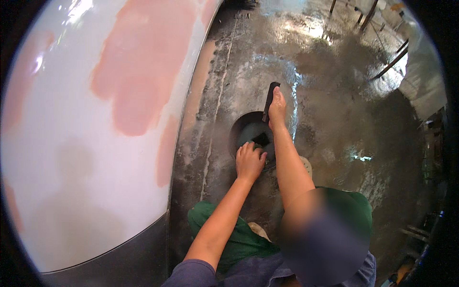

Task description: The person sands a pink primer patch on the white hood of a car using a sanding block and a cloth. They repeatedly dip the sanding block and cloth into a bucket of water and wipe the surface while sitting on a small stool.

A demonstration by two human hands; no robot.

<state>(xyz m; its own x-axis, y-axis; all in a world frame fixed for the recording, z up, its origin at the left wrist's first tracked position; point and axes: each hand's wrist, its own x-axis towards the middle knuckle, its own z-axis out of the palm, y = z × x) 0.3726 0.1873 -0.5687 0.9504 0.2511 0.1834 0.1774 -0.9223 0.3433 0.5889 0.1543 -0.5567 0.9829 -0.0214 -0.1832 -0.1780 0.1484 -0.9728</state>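
My right hand is closed around a long, flat black sanding block, held upright beyond the bucket's right edge. Over a round dark bucket with greyish water in it, my left hand has its fingers curled downward. A small black squarish piece shows at those fingertips and seems to be pinched there; its kind is not clear, and the hand partly hides the grip. To the left is a white curved vehicle panel with dull pink patches.
Wet, stained concrete floor surrounds the bucket, with puddles reflecting light. Pale sheeting and thin dark bars stand at the far right. A light perforated shoe lies close to the bucket. The panel's dark lower edge is beside my left arm.
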